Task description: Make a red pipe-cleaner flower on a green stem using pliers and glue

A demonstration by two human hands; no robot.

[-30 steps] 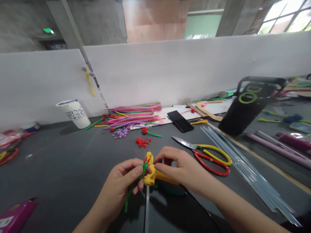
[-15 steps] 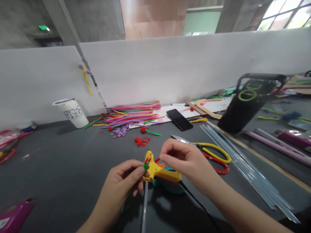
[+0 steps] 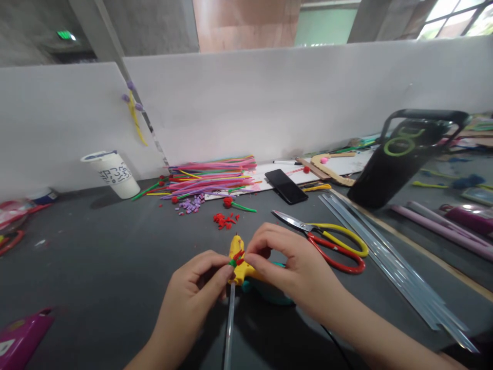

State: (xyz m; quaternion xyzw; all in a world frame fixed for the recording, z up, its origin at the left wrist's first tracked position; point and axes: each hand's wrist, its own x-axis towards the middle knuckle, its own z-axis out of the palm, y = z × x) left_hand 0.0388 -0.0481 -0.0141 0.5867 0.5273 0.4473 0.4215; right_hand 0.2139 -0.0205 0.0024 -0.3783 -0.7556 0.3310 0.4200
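Note:
My left hand (image 3: pixel 194 290) pinches the tip of a green pipe cleaner stem (image 3: pixel 232 262), whose length is hidden under the hand. My right hand (image 3: pixel 290 264) pinches small red pieces (image 3: pixel 239 255) against that green tip. Both hands meet just over a yellow glue gun (image 3: pixel 238 252) that lies on the dark table (image 3: pixel 96 257). A clear glue stick (image 3: pixel 228 329) sticks out of the gun toward me. Its teal base shows below my right hand.
Yellow and red scissors (image 3: pixel 327 241) lie right of my hands, beside long clear glue sticks (image 3: pixel 389 257). Farther back are red scraps (image 3: pixel 224 220), purple bits (image 3: pixel 190 205), a pile of pipe cleaners (image 3: pixel 211 177), a phone (image 3: pixel 285 186), a paper cup (image 3: pixel 112 173) and a black container (image 3: pixel 396 159).
My right hand came back down from a raised pinch and closed in on the green tip held by my left hand. The view tilted slightly.

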